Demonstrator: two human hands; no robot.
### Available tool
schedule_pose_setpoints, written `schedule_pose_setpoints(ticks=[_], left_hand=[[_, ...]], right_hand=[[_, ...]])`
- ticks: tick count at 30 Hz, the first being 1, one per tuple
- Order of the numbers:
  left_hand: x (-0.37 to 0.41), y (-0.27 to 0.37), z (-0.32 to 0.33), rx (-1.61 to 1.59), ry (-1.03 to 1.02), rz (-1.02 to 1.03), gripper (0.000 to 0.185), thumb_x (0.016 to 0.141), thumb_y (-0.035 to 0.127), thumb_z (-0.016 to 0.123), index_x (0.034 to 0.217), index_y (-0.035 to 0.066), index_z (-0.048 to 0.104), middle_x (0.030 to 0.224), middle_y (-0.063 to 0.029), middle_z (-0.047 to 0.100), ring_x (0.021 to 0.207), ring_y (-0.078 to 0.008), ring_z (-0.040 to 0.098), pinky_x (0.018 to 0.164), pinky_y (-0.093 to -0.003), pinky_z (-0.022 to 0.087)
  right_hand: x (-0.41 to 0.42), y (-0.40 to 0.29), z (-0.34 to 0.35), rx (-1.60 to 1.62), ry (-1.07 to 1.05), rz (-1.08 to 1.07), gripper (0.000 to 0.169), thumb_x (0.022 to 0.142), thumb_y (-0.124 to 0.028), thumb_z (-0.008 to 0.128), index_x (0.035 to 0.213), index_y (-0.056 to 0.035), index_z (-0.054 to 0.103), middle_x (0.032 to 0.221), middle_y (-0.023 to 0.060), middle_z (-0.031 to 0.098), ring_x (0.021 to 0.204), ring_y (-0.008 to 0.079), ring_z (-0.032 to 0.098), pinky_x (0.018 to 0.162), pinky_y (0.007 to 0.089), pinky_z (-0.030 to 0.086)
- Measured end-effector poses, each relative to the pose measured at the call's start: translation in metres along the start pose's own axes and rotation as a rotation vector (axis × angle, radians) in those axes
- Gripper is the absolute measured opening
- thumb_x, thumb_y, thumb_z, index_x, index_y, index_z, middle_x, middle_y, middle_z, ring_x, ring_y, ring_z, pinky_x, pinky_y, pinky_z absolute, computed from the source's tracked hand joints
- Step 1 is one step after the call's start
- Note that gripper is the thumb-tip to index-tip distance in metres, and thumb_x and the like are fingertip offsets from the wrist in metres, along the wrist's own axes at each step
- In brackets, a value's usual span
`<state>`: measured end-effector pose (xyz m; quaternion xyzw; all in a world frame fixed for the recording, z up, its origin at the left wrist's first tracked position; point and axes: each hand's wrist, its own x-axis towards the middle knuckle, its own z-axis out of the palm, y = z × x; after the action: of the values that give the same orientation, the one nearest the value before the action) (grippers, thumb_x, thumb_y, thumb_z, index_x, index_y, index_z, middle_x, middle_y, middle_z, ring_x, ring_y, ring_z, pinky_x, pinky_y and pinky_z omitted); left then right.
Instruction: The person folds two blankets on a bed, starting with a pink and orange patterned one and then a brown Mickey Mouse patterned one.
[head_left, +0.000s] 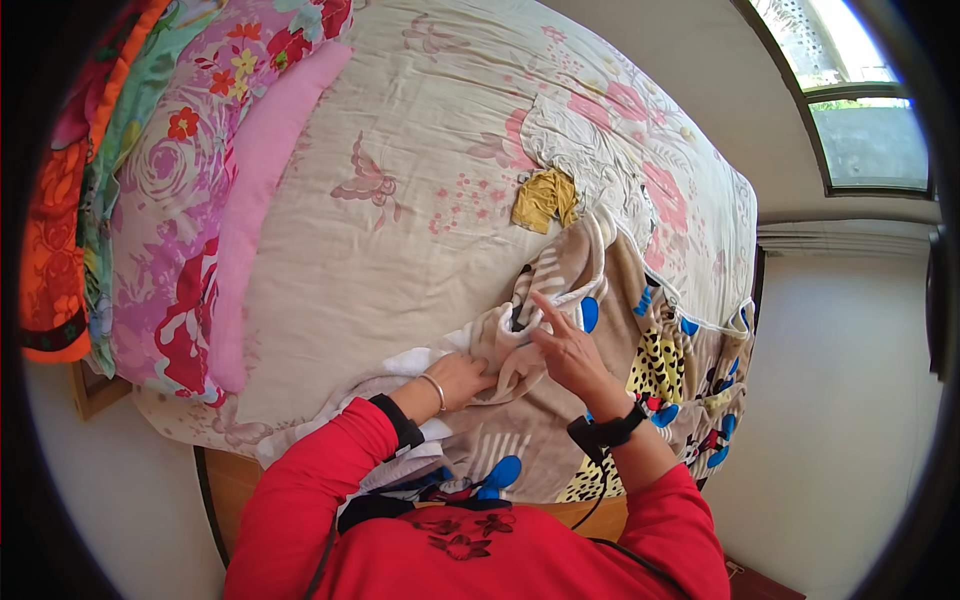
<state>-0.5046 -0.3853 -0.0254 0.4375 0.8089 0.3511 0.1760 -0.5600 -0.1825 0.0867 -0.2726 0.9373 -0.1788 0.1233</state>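
Observation:
A brown fleece blanket with cartoon prints, yellow spotted patches and white edging lies bunched over the near right part of the bed. My left hand, with a bangle at the wrist, rests on the blanket's folds; its fingertips are partly hidden in the cloth, so its grip is unclear. To its right, my right hand is over a raised fold with the index finger stretched out along the white edging. Whether its other fingers pinch the cloth cannot be told. A black device is strapped to my right wrist.
Beyond the blanket lie a mustard-yellow cloth and a crumpled white garment on the floral bedsheet. A pink pillow and folded floral bedding line the left side. A window is at the upper right. A cable hangs from my right wrist.

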Motion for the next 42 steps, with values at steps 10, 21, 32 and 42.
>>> schedule_pose_setpoints(ticks=[10, 21, 32, 42], left_hand=[[0.037, -0.016, -0.036, -0.133, 0.256, -0.157, 0.037, 0.074, 0.01, 0.056, 0.111, 0.011, 0.055, 0.124, -0.0108, 0.047, 0.108, -0.029, 0.05, 0.09, -0.0402, 0.043], [0.074, 0.03, -0.119, -0.188, -0.338, 0.08, 0.025, 0.065, 0.022, 0.063, 0.081, 0.009, 0.049, 0.071, -0.0106, 0.056, 0.076, -0.0313, 0.056, 0.102, -0.0472, 0.027], [-0.039, 0.068, -0.28, -0.413, -0.15, -0.383, 0.018, 0.075, 0.014, 0.068, 0.088, 0.003, 0.062, 0.071, -0.0012, 0.057, 0.067, -0.007, 0.048, 0.067, -0.0228, 0.042], [-0.059, 0.138, -0.308, -0.513, 0.744, -0.27, 0.015, 0.086, 0.019, 0.062, 0.086, 0.004, 0.061, 0.076, 0.0065, 0.054, 0.07, -0.0024, 0.046, 0.063, -0.02, 0.04]], right_hand=[[-0.048, 0.014, -0.002, -0.041, -0.058, 0.034, 0.013, 0.069, -0.003, 0.055, 0.081, -0.007, 0.052, 0.08, 0.0075, 0.051, 0.078, 0.0269, 0.054, 0.066, 0.0363, 0.046], [-0.087, -0.025, -0.087, -0.053, 0.107, -0.104, 0.013, 0.068, -0.002, 0.058, 0.079, -0.0057, 0.052, 0.087, 0.0072, 0.053, 0.08, 0.0254, 0.053, 0.069, 0.0358, 0.046], [-0.128, -0.044, -0.168, -0.188, 0.443, -0.044, 0.016, 0.064, 0.003, 0.059, 0.077, -0.003, 0.052, 0.084, 0.0099, 0.054, 0.078, 0.0286, 0.054, 0.066, 0.0364, 0.046], [-0.123, -0.082, -0.177, -0.15, 0.509, -0.187, 0.014, 0.071, -0.008, 0.064, 0.081, -0.0102, 0.055, 0.073, 0.0059, 0.054, 0.063, 0.0273, 0.058, 0.053, 0.0353, 0.046]])
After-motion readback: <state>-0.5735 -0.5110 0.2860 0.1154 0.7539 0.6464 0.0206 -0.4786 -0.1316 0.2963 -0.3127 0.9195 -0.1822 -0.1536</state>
